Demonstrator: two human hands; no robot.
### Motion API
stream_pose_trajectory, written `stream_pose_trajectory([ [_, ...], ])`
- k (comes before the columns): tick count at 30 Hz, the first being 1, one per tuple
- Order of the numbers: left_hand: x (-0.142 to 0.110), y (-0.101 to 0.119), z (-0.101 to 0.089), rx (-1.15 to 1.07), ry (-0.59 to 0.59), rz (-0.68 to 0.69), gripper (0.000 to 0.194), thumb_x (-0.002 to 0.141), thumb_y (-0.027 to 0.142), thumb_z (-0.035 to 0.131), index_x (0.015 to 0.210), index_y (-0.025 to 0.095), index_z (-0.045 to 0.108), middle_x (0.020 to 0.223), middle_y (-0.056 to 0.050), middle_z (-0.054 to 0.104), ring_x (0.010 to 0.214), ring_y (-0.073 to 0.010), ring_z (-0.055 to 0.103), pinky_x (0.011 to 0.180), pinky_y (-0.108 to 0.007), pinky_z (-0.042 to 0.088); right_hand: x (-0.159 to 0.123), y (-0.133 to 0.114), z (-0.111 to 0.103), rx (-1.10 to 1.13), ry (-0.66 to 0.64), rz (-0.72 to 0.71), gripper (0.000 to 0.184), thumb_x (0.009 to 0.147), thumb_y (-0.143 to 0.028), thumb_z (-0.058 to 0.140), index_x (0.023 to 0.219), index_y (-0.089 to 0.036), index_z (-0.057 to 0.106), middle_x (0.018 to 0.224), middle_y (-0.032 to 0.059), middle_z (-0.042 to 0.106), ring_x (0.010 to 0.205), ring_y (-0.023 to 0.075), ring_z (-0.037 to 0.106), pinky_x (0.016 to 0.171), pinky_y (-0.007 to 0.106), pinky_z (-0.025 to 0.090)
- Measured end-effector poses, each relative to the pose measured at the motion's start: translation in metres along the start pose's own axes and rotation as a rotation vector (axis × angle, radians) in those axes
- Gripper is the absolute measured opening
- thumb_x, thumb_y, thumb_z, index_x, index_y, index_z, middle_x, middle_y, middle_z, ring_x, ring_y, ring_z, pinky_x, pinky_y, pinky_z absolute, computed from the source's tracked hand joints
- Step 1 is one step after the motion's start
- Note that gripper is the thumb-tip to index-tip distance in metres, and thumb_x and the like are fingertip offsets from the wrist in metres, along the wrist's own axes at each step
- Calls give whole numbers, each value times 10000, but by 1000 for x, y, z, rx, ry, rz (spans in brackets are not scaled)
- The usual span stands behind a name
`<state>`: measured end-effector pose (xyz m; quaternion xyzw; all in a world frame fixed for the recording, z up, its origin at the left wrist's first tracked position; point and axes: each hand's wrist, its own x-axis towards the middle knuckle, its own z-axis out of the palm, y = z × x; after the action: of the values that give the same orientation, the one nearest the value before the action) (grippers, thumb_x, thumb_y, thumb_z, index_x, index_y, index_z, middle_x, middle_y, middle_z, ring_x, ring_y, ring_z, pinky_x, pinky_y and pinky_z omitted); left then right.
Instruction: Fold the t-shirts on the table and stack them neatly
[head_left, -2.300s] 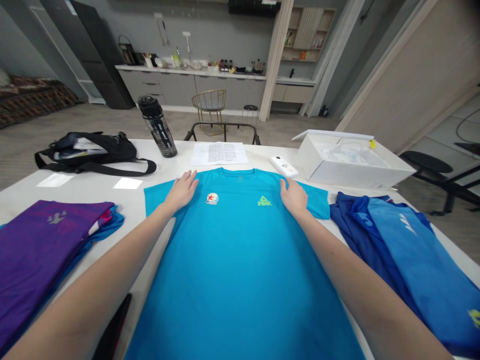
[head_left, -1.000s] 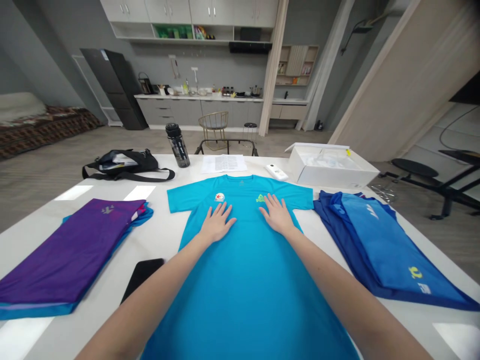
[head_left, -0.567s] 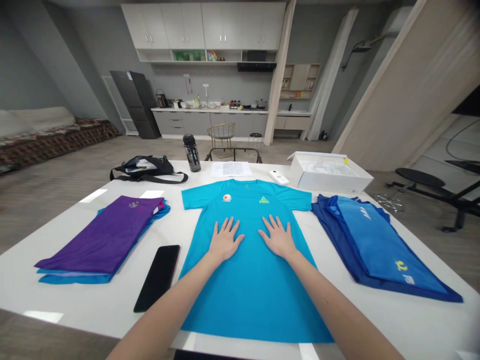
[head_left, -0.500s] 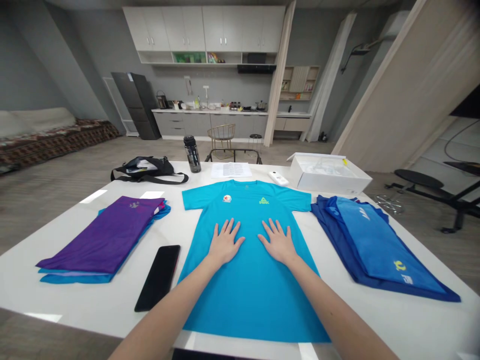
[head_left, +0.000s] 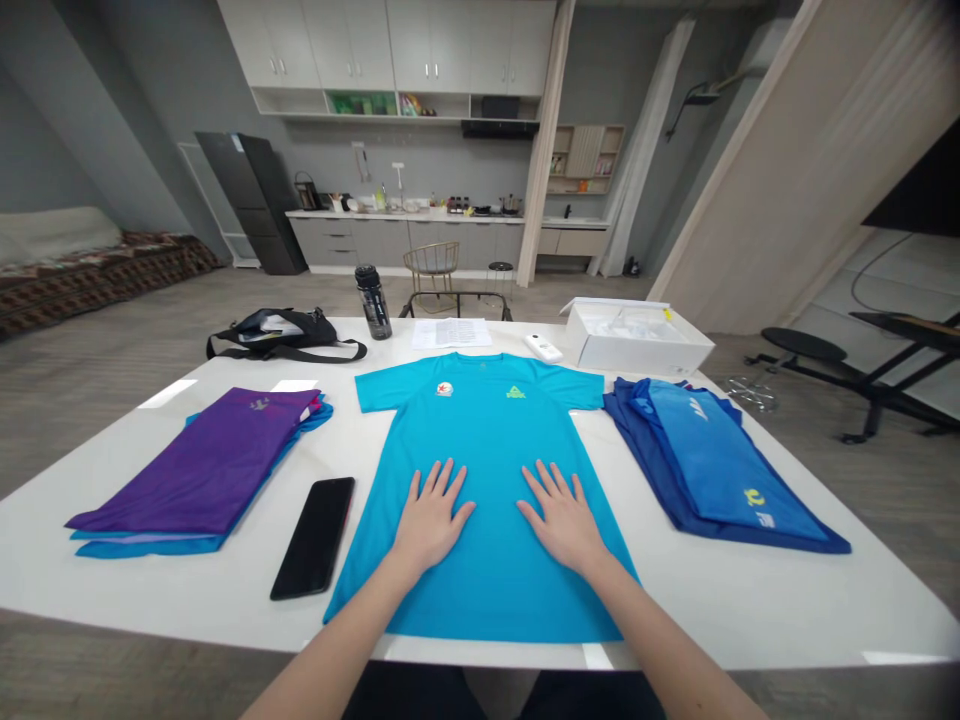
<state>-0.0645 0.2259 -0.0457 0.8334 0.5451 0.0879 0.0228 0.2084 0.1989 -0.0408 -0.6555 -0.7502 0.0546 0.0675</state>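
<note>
Near edge of the glossy white table (head_left: 787,610): the hem of a turquoise short-sleeved fabric T-shirt (head_left: 495,500) lies just inside it, the garment spread front up, collar toward the far edge. A black rectangular phone (head_left: 313,538) lies beside its lower left side. My left grip (head_left: 433,518) and right grip (head_left: 562,518) rest palm down on the body of the T-shirt, apart, fingers spread, pinching nothing.

Step in hand, in my judgement: flattening the T-shirt; no marked creases noted. The next move would call for light, even pressure that does not drag the cloth askew.

Toward the left edge: a folded purple fabric garment (head_left: 206,465) over blue cloth. Toward the right edge: a stack of folded blue fabric garments (head_left: 712,460); whether the adjacent sleeve touches it, I cannot tell.

Along the far edge, left to right: black strapped bag (head_left: 279,332), dark cylindrical bottle (head_left: 373,303), white printed paper (head_left: 450,333), small white oblong device (head_left: 543,347), open white box (head_left: 645,356).
</note>
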Motion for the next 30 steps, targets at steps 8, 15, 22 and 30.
stream_pose_trajectory([
  [8,-68,5,-10,27,47,-7,636,1036,574,332,1618,363,187,1682,-14,232,1547,-303,233,1230,-598,210,-70,11,-2,43,13,10,632,1026,-642,316,1601,-388,267,1676,-4,219,1554,303,192,1243,608,143],
  [15,-96,-21,-4,40,31,-124,653,1028,580,349,1616,325,224,1669,-42,269,1530,-300,283,1224,-588,233,-118,31,2,57,5,7,633,1021,-610,386,1601,-382,276,1668,-6,241,1537,309,249,1230,585,252],
  [22,-93,18,-14,-11,148,-47,639,1021,533,419,1590,255,337,1650,-92,326,1511,-329,316,1215,-621,240,-131,33,-9,171,21,7,586,1006,-588,452,1535,-339,461,1614,21,394,1481,316,375,1205,561,319],
  [30,-41,187,-35,-397,-258,505,408,993,493,508,1339,292,585,1172,-71,729,1099,-268,682,974,-434,515,19,108,-58,439,194,210,407,948,-460,539,1185,-183,721,1163,116,738,1008,271,697,966,402,521],
])
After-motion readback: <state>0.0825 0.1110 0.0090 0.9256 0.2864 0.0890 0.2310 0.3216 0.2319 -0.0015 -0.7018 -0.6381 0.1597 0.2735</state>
